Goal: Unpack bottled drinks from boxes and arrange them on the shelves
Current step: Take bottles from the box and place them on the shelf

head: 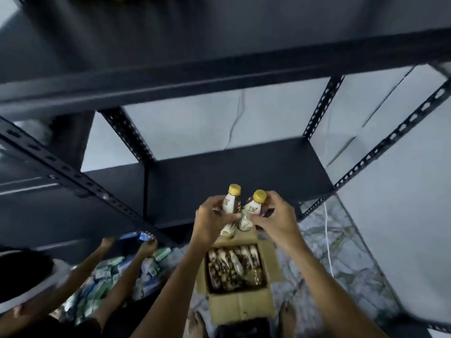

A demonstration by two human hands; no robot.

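left bottle [230, 206] | right bottle [252, 208] | yellow caps [259, 195] | white-brown labels [225, 202]

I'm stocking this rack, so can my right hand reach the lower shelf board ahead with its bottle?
Probably yes. The right hand grips a yellow-capped bottle in front of the lower shelf board. The stretch of board facing it shows bare, and no upright crosses the path.
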